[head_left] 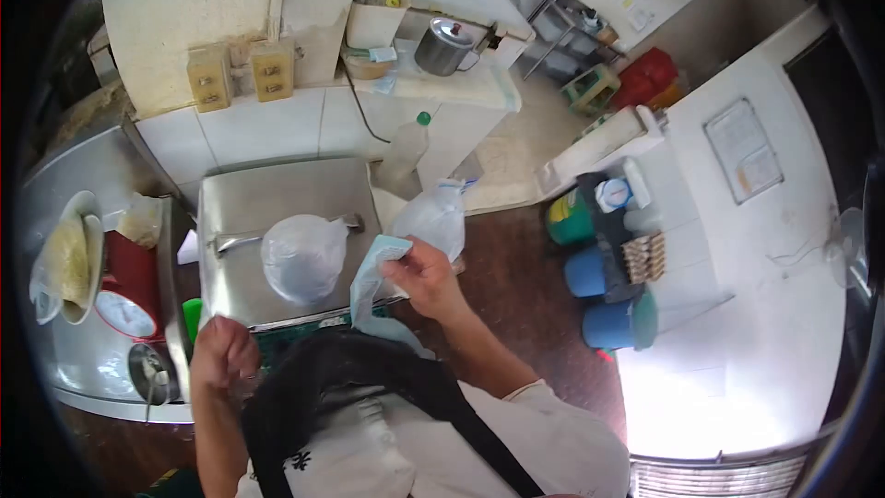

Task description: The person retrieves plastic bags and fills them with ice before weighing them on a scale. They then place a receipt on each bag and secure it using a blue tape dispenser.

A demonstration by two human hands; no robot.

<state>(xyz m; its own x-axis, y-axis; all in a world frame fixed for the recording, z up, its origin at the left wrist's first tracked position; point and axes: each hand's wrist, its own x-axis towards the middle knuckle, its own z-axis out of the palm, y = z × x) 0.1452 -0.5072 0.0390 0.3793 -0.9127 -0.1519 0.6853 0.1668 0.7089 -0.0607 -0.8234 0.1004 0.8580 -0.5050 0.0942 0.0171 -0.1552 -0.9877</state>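
Note:
My right hand (426,278) is closed around the upper end of a long pale blue strip (366,290), which looks like cloth or folded thin plastic. The strip hangs down in front of my apron (341,360). My left hand (224,350) is closed low at the left, by the front edge of the steel lid (249,194); whatever its fingers hold is hidden. On the lid lies a clear plastic bag (306,258), puffed out and partly over the metal handle (241,241). Another whitish plastic bag (431,219) rests just beyond my right hand.
At the left a steel counter (83,364) carries a red scale (129,281), a bowl of yellowish food (72,263) and a small metal pot (152,373). A green-capped bottle (406,148) stands behind the lid. Blue bins (585,272) and egg trays (643,258) are at the right.

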